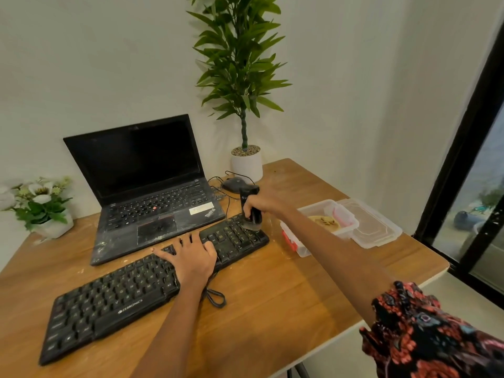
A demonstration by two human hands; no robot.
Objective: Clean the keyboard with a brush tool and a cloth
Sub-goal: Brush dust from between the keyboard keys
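A black keyboard (109,298) lies at a slant across the wooden desk (286,296), dusty at its right end. My left hand (191,257) rests flat on the keys near the keyboard's middle, fingers spread. My right hand (261,204) grips a black brush tool (252,211) by its handle. The brush's bristles touch the keys at the keyboard's far right corner. No cloth shows in this view.
A dusty open laptop (152,197) stands behind the keyboard. A mouse (234,184) and a potted plant (246,162) sit at the back. A clear plastic box (327,214) with its lid (373,227) lies right of the keyboard. A flower pot (46,211) stands far left.
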